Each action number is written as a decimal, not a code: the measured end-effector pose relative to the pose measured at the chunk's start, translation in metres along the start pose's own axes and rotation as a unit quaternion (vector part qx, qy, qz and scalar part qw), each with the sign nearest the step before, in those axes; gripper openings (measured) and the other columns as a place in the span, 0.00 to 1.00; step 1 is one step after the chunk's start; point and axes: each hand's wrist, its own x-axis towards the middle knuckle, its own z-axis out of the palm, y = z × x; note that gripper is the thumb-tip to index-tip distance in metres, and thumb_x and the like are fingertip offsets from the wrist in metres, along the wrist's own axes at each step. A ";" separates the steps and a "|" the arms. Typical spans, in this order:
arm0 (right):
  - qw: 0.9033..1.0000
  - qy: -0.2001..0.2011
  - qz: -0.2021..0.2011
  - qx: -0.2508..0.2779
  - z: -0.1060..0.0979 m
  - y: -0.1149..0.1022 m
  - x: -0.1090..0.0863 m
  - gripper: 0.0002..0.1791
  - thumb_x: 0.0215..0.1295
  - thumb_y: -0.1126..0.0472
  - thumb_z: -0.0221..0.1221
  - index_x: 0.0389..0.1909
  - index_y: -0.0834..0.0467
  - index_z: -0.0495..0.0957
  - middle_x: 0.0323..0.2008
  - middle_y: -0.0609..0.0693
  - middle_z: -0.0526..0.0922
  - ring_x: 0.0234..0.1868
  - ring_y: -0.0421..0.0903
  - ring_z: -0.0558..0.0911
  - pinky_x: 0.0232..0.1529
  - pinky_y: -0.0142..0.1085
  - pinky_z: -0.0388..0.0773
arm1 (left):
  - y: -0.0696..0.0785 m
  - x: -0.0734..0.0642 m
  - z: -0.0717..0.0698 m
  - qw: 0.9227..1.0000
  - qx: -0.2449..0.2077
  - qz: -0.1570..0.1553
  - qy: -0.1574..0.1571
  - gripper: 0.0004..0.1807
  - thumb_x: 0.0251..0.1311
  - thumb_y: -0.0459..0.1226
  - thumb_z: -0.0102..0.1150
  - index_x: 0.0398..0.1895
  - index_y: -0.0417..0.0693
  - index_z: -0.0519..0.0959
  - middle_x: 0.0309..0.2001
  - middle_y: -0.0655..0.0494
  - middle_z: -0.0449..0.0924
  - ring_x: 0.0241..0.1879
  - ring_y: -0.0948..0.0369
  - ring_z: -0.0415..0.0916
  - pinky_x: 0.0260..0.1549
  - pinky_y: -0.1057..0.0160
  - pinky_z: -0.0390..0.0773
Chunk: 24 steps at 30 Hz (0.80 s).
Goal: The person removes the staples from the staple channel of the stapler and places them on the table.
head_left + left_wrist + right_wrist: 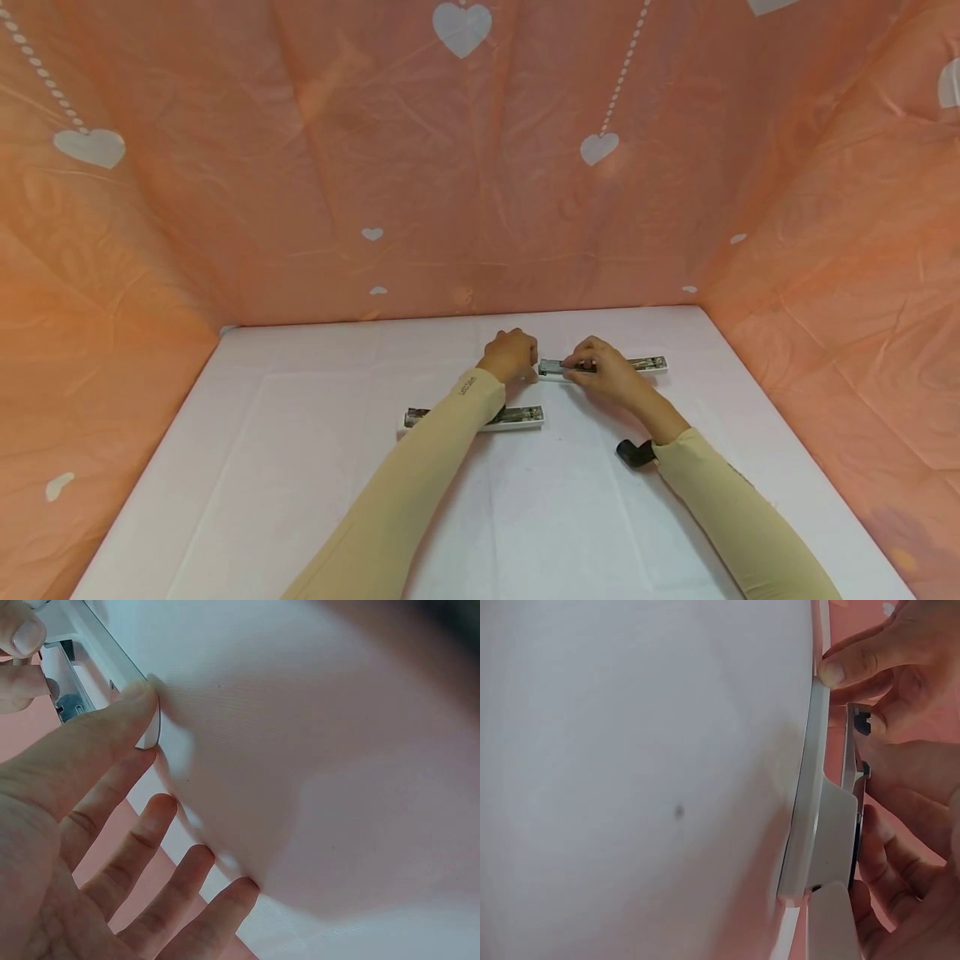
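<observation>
A white stapler (651, 364) lies opened out at the back of the table, its metal inside facing up. Its left end is pinched by my left hand (512, 354) between thumb and index finger; the other fingers spread loosely, as the left wrist view shows. My right hand (611, 375) pinches the metal magazine (849, 754) from above. In the right wrist view that magazine stands a little apart from the white base (804, 825). Another opened white stapler (525, 417) lies nearer, partly hidden under the left forearm.
The table (300, 500) has a white cover. Orange curtains (465, 208) with pale hearts rise at the back and both sides. A black wrist camera (635, 452) sticks out from the right sleeve.
</observation>
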 end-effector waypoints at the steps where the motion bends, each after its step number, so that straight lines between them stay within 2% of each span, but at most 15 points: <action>1: 1.000 -0.001 0.004 0.002 0.000 0.000 0.000 0.07 0.67 0.68 0.72 0.44 0.64 0.90 0.43 0.55 0.80 0.39 0.48 0.77 0.40 0.38 0.75 | 0.000 0.000 0.000 1.000 0.000 0.000 0.000 0.11 0.62 0.39 0.80 0.40 0.50 0.84 0.44 0.58 0.80 0.51 0.55 0.72 0.53 0.54 0.77; 12: 0.999 0.021 0.013 0.032 -0.002 0.002 0.000 0.06 0.68 0.68 0.71 0.44 0.60 0.92 0.44 0.56 0.84 0.39 0.47 0.78 0.40 0.36 0.75 | 0.001 -0.002 -0.001 1.000 -0.003 0.010 0.005 0.11 0.61 0.38 0.80 0.38 0.49 0.83 0.47 0.56 0.78 0.51 0.53 0.71 0.52 0.54 0.76; 24: 0.999 0.023 0.041 0.008 -0.001 -0.005 0.009 0.03 0.67 0.64 0.73 0.40 0.57 0.91 0.40 0.53 0.83 0.39 0.49 0.79 0.40 0.41 0.75 | 0.000 -0.003 -0.001 1.000 -0.013 0.007 0.006 0.11 0.60 0.37 0.81 0.38 0.49 0.84 0.44 0.57 0.79 0.50 0.53 0.71 0.51 0.54 0.77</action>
